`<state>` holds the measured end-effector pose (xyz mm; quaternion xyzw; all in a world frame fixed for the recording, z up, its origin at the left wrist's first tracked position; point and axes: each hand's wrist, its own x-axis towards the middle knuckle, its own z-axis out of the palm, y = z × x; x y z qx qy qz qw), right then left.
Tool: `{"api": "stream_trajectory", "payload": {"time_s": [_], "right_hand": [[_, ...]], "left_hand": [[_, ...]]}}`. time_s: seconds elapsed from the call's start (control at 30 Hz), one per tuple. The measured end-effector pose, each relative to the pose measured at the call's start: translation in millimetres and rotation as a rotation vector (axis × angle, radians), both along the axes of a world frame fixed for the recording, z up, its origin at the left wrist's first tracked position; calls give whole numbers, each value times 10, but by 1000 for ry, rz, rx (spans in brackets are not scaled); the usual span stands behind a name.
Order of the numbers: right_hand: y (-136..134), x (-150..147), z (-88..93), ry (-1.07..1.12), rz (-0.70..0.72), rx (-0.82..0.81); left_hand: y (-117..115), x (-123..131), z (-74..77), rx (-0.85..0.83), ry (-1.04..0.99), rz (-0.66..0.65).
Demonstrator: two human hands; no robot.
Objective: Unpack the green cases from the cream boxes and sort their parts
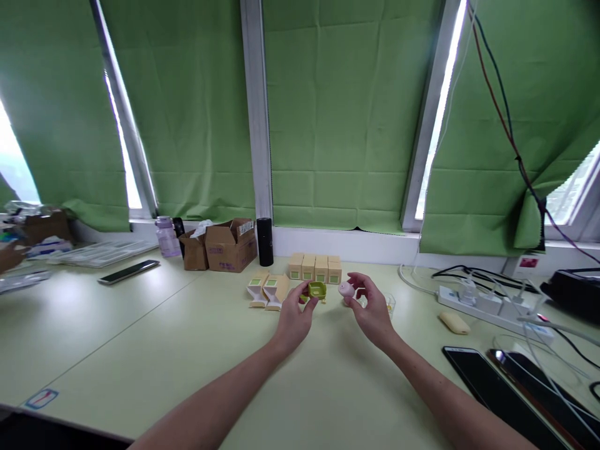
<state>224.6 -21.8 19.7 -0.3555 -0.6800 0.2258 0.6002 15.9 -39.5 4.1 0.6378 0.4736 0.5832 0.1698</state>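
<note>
Between the fingers of my left hand [294, 317] is a small green square container [317, 289], its hollow side facing me. My right hand [371, 310] pinches a small pale pink rounded object [346, 290]; its kind I cannot make out. The two held things are close together but apart, above the table. Left of my left hand lie two opened small cartons [269, 289] with green labels. Behind the hands stands a row of several closed small cartons [315, 269]. A clear container [389, 304] is partly hidden behind my right hand.
At the back left stand a brown cardboard box [229, 247], a black cylinder [265, 242] and a purple bottle [167, 237]. A phone [129, 272] lies further left. On the right are a power strip [492, 310], loose cables, a cream-coloured case [454, 323] and dark tablets [497, 387].
</note>
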Motion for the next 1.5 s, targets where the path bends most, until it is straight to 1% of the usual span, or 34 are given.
{"api": "stream_trajectory", "payload": {"time_s": [0.17,0.33,0.4,0.57,0.77,0.97,1.07,1.17,1.27,1.33,1.5], "right_hand": [[238,-25,3,-249,-109,118],[480,-48,-37,-705,-230,100],[520,-84,-59,-790,-233,99],[529,-177,-116,-899,-235,108],[524,-161,-182,-953,-264,116],[503,-109,-245,-933,-275,125],[477,-62,-248,-904,-281,140],[421,4,-214,-864,-299,157],[295,48,-168,-790,-318,190],[159,36,-162,-707,-296,218],[-279,-126,-272,-689,-120,123]], "left_hand": [[28,-19,-21,16,-12,22],[20,-26,-15,21,-14,16],[10,-28,-5,13,-5,20],[-13,-36,19,9,7,26],[-18,-36,20,21,-4,32],[-11,-25,17,6,17,42],[-9,-23,19,-10,18,35],[-18,-23,36,-18,0,4],[-41,-17,66,-20,-31,-40],[-58,-6,85,-35,-55,-78],[-80,39,93,-135,-121,-183]]}}
